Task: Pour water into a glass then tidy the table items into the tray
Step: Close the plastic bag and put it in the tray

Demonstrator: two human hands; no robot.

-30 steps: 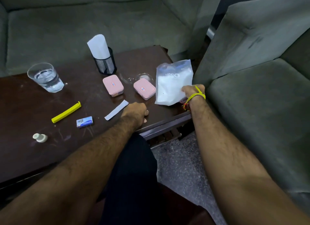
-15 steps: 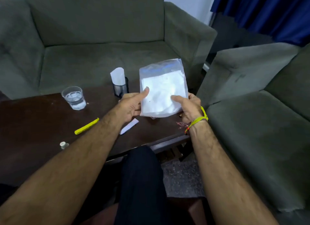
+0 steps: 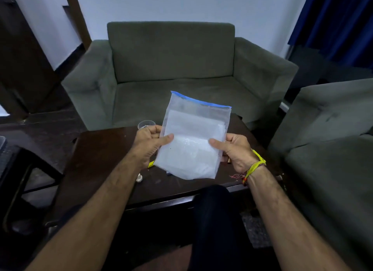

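- Translucent, glossy plastic zip bag with blue seal strip (image 3: 194, 141), frame centre
- Dark polished wooden table (image 3: 101, 159), scuffed, lower centre
- Grey-green matt cloth sofa (image 3: 171, 69), upper centre

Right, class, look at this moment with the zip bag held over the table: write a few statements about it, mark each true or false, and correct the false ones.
1. Both hands hold the zip bag. True.
2. The bag lies flat on the table. False: it is lifted above it.
3. The right hand wears a yellow wrist thread. True.
4. The bag's top strip is red. False: it is blue.
5. The left hand rests in a fist on the table. False: it grips the bag's left edge.
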